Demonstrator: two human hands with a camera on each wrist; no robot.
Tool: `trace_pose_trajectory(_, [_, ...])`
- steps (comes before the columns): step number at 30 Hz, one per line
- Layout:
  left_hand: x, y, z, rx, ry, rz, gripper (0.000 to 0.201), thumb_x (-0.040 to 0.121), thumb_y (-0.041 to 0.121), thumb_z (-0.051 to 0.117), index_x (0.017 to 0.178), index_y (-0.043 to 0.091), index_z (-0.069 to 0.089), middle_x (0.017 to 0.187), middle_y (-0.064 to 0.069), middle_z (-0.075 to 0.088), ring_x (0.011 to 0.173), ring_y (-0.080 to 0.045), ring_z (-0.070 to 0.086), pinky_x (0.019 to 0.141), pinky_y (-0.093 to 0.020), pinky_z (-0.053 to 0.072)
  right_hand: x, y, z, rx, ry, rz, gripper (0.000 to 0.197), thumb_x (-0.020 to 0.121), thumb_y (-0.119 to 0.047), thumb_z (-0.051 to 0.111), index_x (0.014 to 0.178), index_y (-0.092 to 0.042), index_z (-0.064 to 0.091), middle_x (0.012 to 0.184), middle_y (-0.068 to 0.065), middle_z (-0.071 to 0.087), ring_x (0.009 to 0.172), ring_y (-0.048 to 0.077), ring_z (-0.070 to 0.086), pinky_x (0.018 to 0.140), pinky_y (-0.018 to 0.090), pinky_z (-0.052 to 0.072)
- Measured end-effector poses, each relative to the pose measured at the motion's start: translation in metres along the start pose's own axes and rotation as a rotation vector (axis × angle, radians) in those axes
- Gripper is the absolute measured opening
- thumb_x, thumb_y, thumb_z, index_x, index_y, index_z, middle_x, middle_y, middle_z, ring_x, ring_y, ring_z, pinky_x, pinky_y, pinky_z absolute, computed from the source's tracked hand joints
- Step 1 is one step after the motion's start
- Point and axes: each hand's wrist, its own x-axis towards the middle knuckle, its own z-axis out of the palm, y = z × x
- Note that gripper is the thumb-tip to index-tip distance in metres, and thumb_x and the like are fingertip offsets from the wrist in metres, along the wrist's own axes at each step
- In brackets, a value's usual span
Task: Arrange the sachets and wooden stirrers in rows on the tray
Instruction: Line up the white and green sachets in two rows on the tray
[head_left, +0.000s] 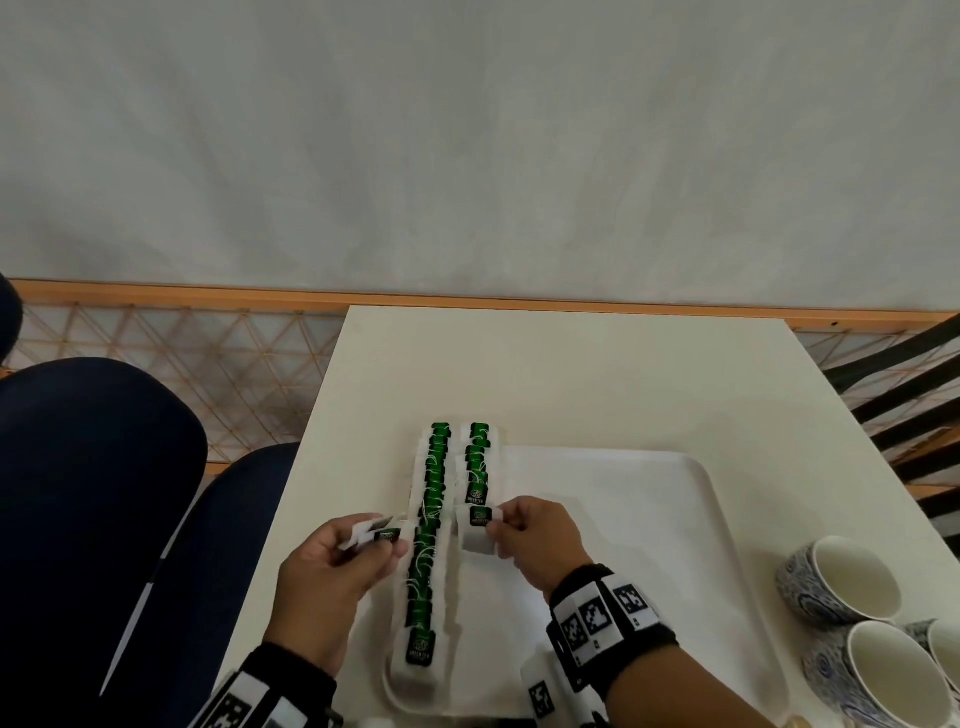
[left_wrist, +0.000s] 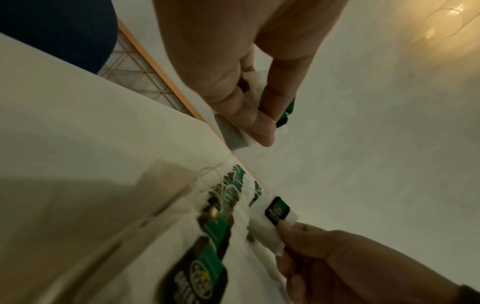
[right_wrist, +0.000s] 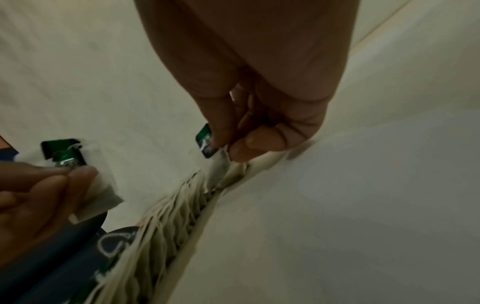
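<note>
Two rows of white tea sachets with green tags lie along the left side of the white tray (head_left: 623, 519): a long left row (head_left: 427, 545) and a shorter right row (head_left: 479, 462). My right hand (head_left: 501, 526) pinches one sachet (head_left: 475, 530) at the near end of the short row; its green tag (right_wrist: 206, 142) shows by my fingertips (right_wrist: 241, 152). My left hand (head_left: 384, 540) grips a small stack of sachets (head_left: 371, 532) just left of the long row, also seen as the stack (left_wrist: 285, 115). No wooden stirrers are in view.
The tray sits on a white table (head_left: 571, 374) against a pale wall. Blue-patterned cups (head_left: 841, 577) stand at the table's near right, beside the tray. Dark blue chairs (head_left: 93, 493) are to the left of the table.
</note>
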Motion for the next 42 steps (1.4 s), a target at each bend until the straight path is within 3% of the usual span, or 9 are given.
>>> trace_pose_trajectory(4, [-0.003, 0.000, 0.004, 0.001, -0.014, -0.016, 0.022, 0.085, -0.015, 0.056, 0.098, 0.001, 0.066, 0.086, -0.017, 0.074, 0.079, -0.027, 0.071, 0.065, -0.022, 0.059, 0.012, 0.001, 0.015, -0.043, 0.085, 0.029, 0.011, 0.083, -0.027, 0.072, 0.080, -0.021, 0.064, 0.085, -0.001, 0.070, 0.083, 0.017, 0.067, 0.081, 0.031, 0.055])
trace_pose_trajectory(8, [-0.002, 0.001, 0.003, 0.008, -0.016, -0.008, 0.022, 0.085, -0.013, 0.057, 0.098, 0.002, 0.066, 0.085, -0.016, 0.074, 0.078, -0.025, 0.072, 0.066, -0.022, 0.059, 0.013, -0.006, 0.017, -0.213, 0.120, 0.003, 0.021, 0.087, -0.034, 0.066, 0.073, -0.024, 0.053, 0.081, -0.007, 0.061, 0.080, 0.014, 0.057, 0.070, 0.021, 0.042])
trace_pose_trajectory(13, [-0.002, -0.002, 0.000, -0.009, -0.016, -0.019, 0.020, 0.085, -0.013, 0.058, 0.096, 0.001, 0.067, 0.084, -0.017, 0.074, 0.075, -0.024, 0.072, 0.065, -0.023, 0.060, 0.010, -0.008, 0.016, -0.153, 0.106, 0.053, 0.039, 0.081, -0.038, 0.072, 0.099, -0.019, 0.044, 0.088, 0.000, 0.061, 0.079, 0.018, 0.059, 0.059, 0.024, 0.042])
trace_pose_trajectory(18, [-0.001, -0.008, -0.001, 0.063, 0.003, 0.000, 0.015, 0.084, -0.007, 0.063, 0.094, 0.003, 0.069, 0.077, -0.013, 0.073, 0.072, -0.023, 0.067, 0.064, -0.028, 0.056, 0.010, -0.005, 0.016, -0.224, 0.039, 0.025, 0.056, 0.070, -0.043, 0.080, 0.099, -0.021, 0.037, 0.081, 0.000, 0.057, 0.067, 0.016, 0.051, 0.054, 0.025, 0.039])
trace_pose_trajectory(22, [0.000, -0.011, 0.001, 0.130, 0.000, 0.035, 0.016, 0.083, -0.006, 0.065, 0.090, 0.007, 0.071, 0.069, -0.009, 0.066, 0.072, -0.025, 0.053, 0.070, -0.035, 0.049, 0.008, -0.006, 0.016, -0.259, 0.019, -0.002, 0.058, 0.069, -0.040, 0.082, 0.099, -0.021, 0.036, 0.079, -0.001, 0.055, 0.065, 0.015, 0.049, 0.054, 0.025, 0.040])
trace_pose_trajectory(34, [-0.002, -0.011, -0.001, 0.142, -0.012, 0.022, 0.018, 0.085, -0.004, 0.064, 0.086, 0.012, 0.073, 0.071, -0.011, 0.065, 0.072, -0.024, 0.052, 0.072, -0.035, 0.048, 0.012, -0.012, 0.010, -0.291, 0.089, 0.013, 0.050, 0.078, -0.046, 0.074, 0.101, -0.019, 0.038, 0.082, 0.000, 0.056, 0.066, 0.013, 0.050, 0.053, 0.024, 0.039])
trace_pose_trajectory(37, [-0.006, -0.008, 0.003, 0.149, -0.030, 0.042, 0.020, 0.085, -0.003, 0.063, 0.088, 0.014, 0.073, 0.073, -0.003, 0.070, 0.064, -0.012, 0.060, 0.064, -0.023, 0.049, 0.015, -0.012, 0.010, -0.308, 0.097, 0.036, 0.041, 0.083, -0.044, 0.069, 0.099, -0.020, 0.039, 0.084, 0.000, 0.057, 0.069, 0.016, 0.052, 0.061, 0.028, 0.045])
trace_pose_trajectory(40, [-0.008, -0.006, 0.006, 0.134, -0.021, 0.040, 0.019, 0.084, -0.004, 0.065, 0.092, 0.012, 0.072, 0.085, -0.005, 0.076, 0.083, -0.018, 0.069, 0.074, -0.028, 0.050, 0.016, -0.015, 0.009, -0.325, 0.089, 0.049, 0.041, 0.084, -0.047, 0.067, 0.097, -0.020, 0.039, 0.081, -0.002, 0.055, 0.066, 0.015, 0.051, 0.056, 0.026, 0.041])
trace_pose_trajectory(42, [-0.008, -0.004, 0.006, 0.131, -0.021, 0.043, 0.019, 0.084, -0.004, 0.065, 0.092, 0.012, 0.072, 0.086, -0.004, 0.076, 0.082, -0.016, 0.070, 0.072, -0.025, 0.051, 0.013, -0.020, 0.006, -0.312, 0.126, 0.011, 0.041, 0.085, -0.051, 0.064, 0.097, -0.019, 0.041, 0.077, -0.004, 0.054, 0.064, 0.011, 0.049, 0.053, 0.023, 0.037])
